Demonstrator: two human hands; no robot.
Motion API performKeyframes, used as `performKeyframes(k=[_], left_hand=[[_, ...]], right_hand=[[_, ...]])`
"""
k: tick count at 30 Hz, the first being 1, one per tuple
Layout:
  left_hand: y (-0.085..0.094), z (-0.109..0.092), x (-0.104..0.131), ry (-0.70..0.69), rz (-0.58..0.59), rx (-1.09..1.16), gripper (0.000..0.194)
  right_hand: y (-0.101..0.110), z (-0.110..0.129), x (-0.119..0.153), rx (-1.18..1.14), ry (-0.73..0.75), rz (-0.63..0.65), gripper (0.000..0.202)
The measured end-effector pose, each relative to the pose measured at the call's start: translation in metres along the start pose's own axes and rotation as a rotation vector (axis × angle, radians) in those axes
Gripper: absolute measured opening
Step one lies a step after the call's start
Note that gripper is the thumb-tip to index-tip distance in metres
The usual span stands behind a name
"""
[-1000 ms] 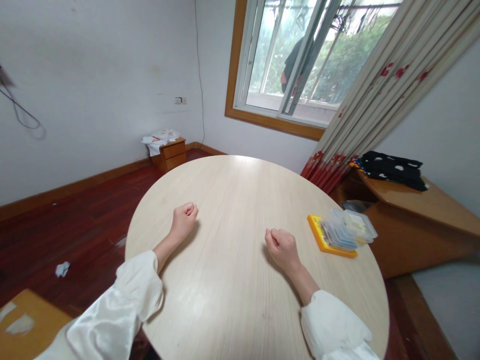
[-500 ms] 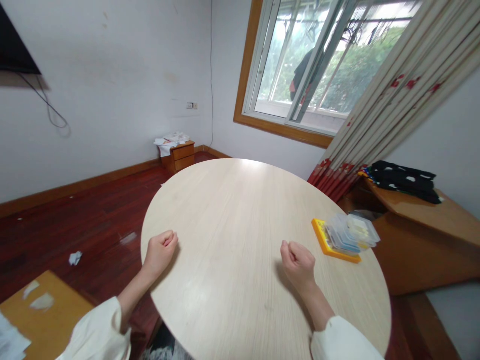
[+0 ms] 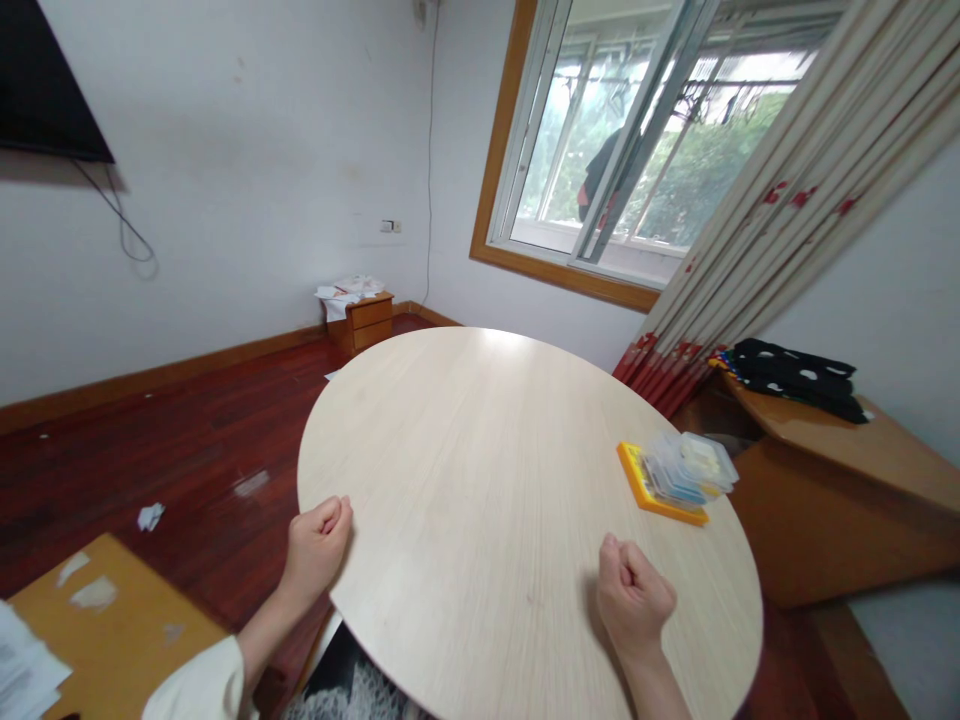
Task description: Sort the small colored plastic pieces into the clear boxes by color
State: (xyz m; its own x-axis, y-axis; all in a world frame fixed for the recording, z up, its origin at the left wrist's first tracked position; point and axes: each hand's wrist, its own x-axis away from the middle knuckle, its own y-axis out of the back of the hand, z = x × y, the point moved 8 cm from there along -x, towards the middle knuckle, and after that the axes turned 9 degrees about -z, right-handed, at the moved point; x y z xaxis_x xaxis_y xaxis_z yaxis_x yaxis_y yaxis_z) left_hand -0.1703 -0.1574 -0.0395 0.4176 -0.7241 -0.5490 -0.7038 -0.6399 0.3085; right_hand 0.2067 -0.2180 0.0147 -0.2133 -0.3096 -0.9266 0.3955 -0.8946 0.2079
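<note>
My left hand (image 3: 319,545) is closed in a fist at the left edge of the round pale wooden table (image 3: 465,440). My right hand (image 3: 634,590), also a fist, rests on or just over the right front part of the tabletop. Nothing shows between the fingers of either hand. Beyond my right hand, and apart from it, a yellow tray-like box (image 3: 652,500) lies near the table's right edge. Stacked on it are clear plastic containers (image 3: 694,465), whose contents I cannot make out.
A wooden desk (image 3: 825,440) with folded black cloth (image 3: 799,375) stands at the right. Low at the left is a brown board-like surface (image 3: 142,620) bearing papers. A small cabinet (image 3: 371,318) piled with papers sits in the corner. Someone in dark clothing (image 3: 596,175) shows through the window.
My right fist has moved to the right and closer to me. My left fist sits slightly lower in view. The camera has tilted up a little; both hands stay closed.
</note>
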Motion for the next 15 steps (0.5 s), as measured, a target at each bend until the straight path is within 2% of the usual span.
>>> performKeyframes(k=[7,15], left_hand=[[0.002,0.002,0.0,0.01,-0.034,0.0,0.04],[0.002,0.001,-0.001,0.012,-0.036,-0.021,0.039]], right_hand=[[-0.002,0.016,-0.002,-0.059,0.044,0.008,0.044],[-0.002,0.022,-0.002,-0.113,0.047,0.035,0.044]])
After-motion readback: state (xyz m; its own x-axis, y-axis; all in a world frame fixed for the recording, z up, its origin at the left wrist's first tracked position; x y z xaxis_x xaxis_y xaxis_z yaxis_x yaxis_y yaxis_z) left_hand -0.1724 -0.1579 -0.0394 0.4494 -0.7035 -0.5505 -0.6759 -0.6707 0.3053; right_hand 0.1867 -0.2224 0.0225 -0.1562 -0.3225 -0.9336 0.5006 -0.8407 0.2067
